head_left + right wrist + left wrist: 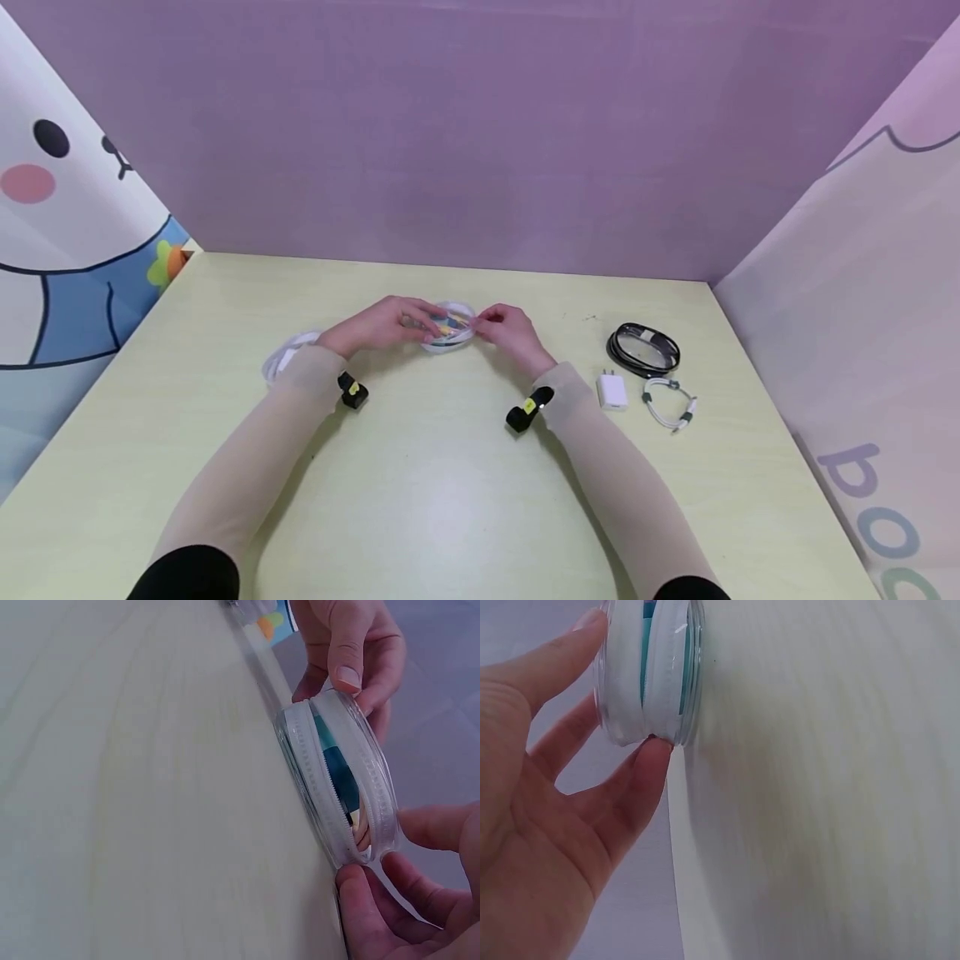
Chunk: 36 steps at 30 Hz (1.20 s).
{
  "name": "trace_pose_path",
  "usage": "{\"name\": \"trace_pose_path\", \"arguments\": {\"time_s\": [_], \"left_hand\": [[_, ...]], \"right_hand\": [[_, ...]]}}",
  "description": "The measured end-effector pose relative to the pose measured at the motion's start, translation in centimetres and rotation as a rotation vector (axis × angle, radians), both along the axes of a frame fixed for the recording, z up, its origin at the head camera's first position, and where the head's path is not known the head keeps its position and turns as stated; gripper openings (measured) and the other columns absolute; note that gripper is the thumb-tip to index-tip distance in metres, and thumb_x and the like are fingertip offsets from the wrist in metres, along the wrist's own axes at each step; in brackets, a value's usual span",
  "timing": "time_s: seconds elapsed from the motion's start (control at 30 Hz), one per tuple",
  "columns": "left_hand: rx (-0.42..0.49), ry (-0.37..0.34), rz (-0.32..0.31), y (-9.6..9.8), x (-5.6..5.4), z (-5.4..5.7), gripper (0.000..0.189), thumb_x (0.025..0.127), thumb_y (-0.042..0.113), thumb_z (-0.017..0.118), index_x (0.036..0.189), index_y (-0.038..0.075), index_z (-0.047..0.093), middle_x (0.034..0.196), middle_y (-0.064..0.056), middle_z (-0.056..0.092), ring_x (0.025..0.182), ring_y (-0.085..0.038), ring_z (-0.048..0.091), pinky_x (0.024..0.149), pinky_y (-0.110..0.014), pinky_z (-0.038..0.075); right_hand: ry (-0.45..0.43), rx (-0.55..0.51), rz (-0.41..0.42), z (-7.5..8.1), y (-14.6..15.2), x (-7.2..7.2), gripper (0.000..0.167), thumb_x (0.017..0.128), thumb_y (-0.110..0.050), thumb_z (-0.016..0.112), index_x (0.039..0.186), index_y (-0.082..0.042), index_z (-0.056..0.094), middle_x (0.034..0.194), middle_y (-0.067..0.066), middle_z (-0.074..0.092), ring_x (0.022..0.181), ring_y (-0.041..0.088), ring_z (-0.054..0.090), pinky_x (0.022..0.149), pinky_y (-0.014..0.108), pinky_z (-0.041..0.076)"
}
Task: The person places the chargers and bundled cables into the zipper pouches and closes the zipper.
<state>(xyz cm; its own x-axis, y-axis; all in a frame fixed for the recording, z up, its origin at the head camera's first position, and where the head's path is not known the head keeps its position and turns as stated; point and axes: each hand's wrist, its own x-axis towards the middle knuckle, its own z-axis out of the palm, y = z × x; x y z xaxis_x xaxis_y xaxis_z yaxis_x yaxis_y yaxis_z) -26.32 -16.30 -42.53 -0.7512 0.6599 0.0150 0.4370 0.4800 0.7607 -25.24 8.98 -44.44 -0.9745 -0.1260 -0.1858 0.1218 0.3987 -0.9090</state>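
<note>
The counter carries everything. Mid-frame, the left hand and right hand pinch opposite sides of a round case, thumbs against fingers, probably to steady it while its zip gapes. A black cable lies coiled right of centre, seemingly to stay untangled. A white cable, partly hidden, sits left; a short cord and charger rest below the black coil, apart from the hands.

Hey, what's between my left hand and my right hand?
A clear round case with a white zip lies between the left hand and the right hand, as the head view shows; the right wrist view shows it too.
</note>
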Motion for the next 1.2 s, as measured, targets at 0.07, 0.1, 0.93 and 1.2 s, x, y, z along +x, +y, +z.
{"name": "trace_pose_path", "arguments": {"time_s": [0.07,0.1,0.93,1.2], "left_hand": [[-0.008,-0.014,-0.004,0.0,0.2,0.0,0.017,0.09,0.008,0.074,0.103,0.016,0.079,0.142,-0.003,0.057,0.138,-0.031,0.042,0.105,-0.048,0.041],[-0.009,-0.021,-0.009,0.0,0.3,0.0,0.017,0.09,0.008,0.074,0.104,0.016,0.079,0.143,-0.003,0.056,0.138,-0.031,0.042,0.104,-0.047,0.042],[-0.021,-0.028,-0.235,1.0,4.6,0.0,0.029,0.093,0.008,0.07,0.12,0.018,0.074,0.148,-0.002,0.05,0.142,-0.027,0.037,0.112,-0.047,0.034],[-0.037,-0.088,-0.281,1.4,6.1,0.4,0.029,0.092,0.013,0.071,0.12,0.021,0.074,0.15,0.002,0.047,0.142,-0.028,0.036,0.114,-0.049,0.03]], "right_hand": [[-0.012,0.008,0.006,0.1,0.1,0.2,0.025,0.092,-0.023,0.073,0.106,-0.004,0.067,0.1,0.008,0.066,0.087,0.019,0.062,0.078,0.028,0.053],[-0.016,0.012,0.006,0.2,0.2,0.3,0.025,0.091,-0.023,0.074,0.105,-0.004,0.066,0.099,0.008,0.066,0.086,0.019,0.062,0.077,0.027,0.052],[0.078,0.176,0.214,1.5,3.7,5.6,0.036,0.096,-0.027,0.067,0.124,-0.005,0.066,0.097,0.006,0.069,0.083,0.018,0.064,0.074,0.029,0.052],[0.057,0.152,0.298,1.7,5.0,7.4,0.033,0.098,-0.024,0.065,0.123,-0.003,0.066,0.099,0.004,0.071,0.086,0.017,0.066,0.077,0.032,0.054]]}}
